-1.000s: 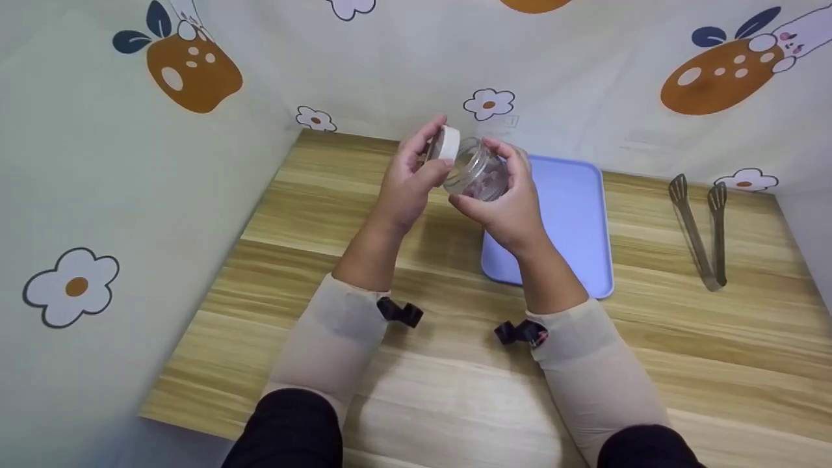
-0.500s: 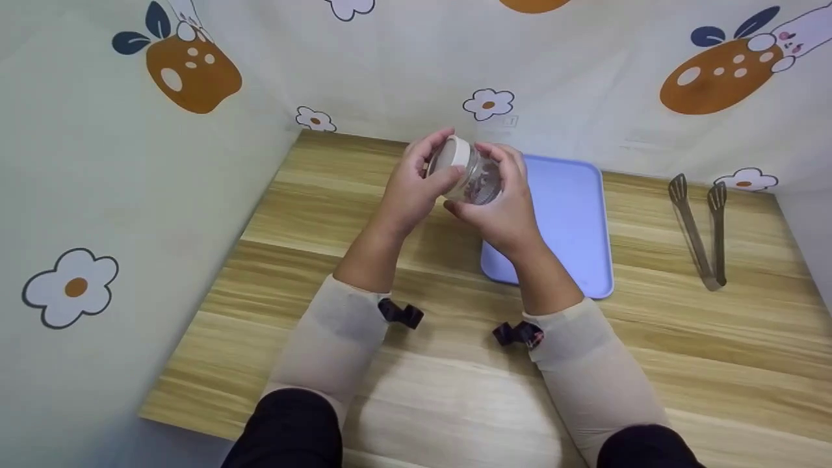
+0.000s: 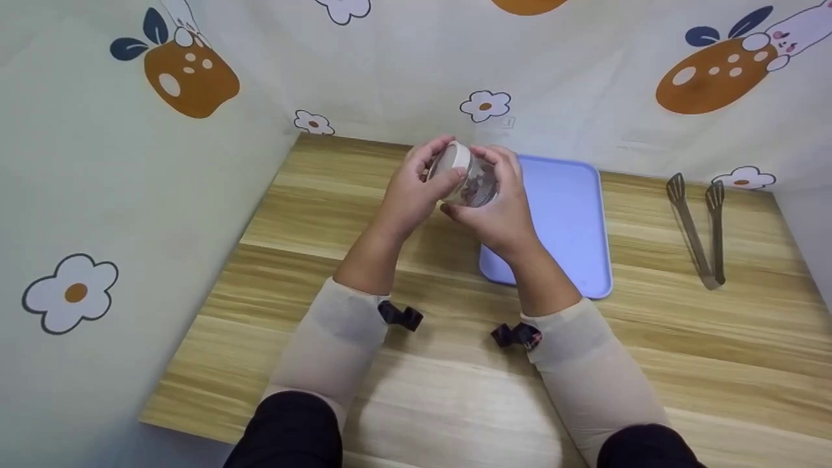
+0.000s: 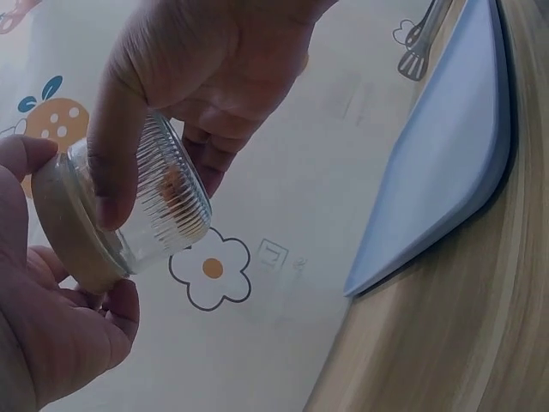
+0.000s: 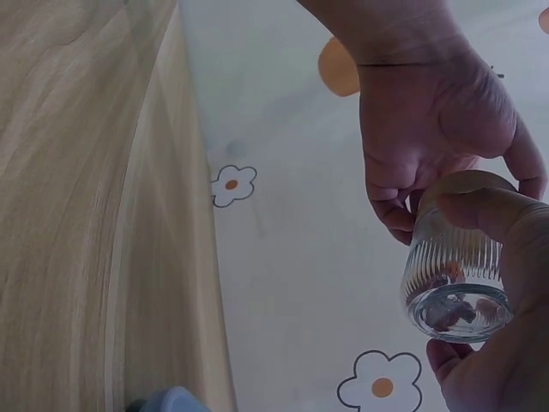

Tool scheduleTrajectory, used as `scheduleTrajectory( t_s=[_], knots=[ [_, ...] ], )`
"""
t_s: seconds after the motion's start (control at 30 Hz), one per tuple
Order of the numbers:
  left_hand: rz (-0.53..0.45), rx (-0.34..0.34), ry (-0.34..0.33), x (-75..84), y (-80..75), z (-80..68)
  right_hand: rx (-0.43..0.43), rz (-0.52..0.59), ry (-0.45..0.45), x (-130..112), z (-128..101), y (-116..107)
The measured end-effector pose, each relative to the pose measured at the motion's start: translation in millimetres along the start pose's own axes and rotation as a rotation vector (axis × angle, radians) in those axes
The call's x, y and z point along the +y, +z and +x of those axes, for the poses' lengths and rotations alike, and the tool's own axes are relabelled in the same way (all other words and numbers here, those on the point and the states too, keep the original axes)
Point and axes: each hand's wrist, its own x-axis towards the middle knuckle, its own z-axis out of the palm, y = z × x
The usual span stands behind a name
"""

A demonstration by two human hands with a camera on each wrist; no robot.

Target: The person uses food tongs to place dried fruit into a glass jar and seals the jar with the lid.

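Both hands meet over the far part of the table around a small ribbed glass jar (image 3: 481,186) with a pale lid (image 3: 461,157). My left hand (image 3: 411,195) grips the lid by its edge, thumb on the near side and fingers behind. The right hand (image 3: 506,214) wraps around the jar's body, which is tilted with the lid toward the left. In the left wrist view the lid (image 4: 73,225) sits over the jar's mouth. Small orange and greyish contents (image 5: 453,307) show through the glass base in the right wrist view.
Beneath and beside the right forearm lies a lilac rectangular tray (image 3: 564,224) on the wood-grain table (image 3: 656,364). Metal tongs (image 3: 714,276) lie farther right, their slotted ends spread. A patterned cloth wall (image 3: 390,71) stands behind and to the left.
The lid, earlier held apart from the jar's mouth, has come onto it. Both hands drew together and dropped slightly; the tray and tongs stayed in place.
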Motion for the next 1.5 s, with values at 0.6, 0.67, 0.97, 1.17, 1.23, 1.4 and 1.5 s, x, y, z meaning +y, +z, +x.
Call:
scheduleTrajectory(
  t_s=[0.6, 0.67, 0.97, 1.17, 1.23, 1.4, 1.5],
  knots=[
    [-0.110, -0.080, 0.233, -6.2, -1.6, -1.9, -0.071, 0.055, 0.067, 3.2, -1.7, 2.8],
    [-0.110, -0.083, 0.241, -6.2, -1.6, -2.0, -0.071, 0.054, 0.070, 3.2, -1.8, 2.3],
    [0.052, 0.005, 0.116, -2.3, 1.6, -1.0, -0.049, 0.074, 0.102, 0.4, 1.2, -2.4],
    [0.105, 0.029, 0.031, -4.0, 4.1, 2.0, -0.045, 0.053, 0.086, 1.5, 1.8, -2.3],
    [0.070, 0.025, 0.035, -4.7, 4.0, 2.2, -0.047, 0.049, 0.086, 2.3, 2.1, -1.9],
    [-0.058, -0.007, 0.090, -6.8, 2.3, 2.3, -0.051, 0.056, 0.097, 3.1, 2.6, -1.4],
    [-0.113, -0.039, 0.134, -7.4, 1.6, 2.2, -0.053, 0.062, 0.099, 3.5, 2.3, -1.3]
  ],
)
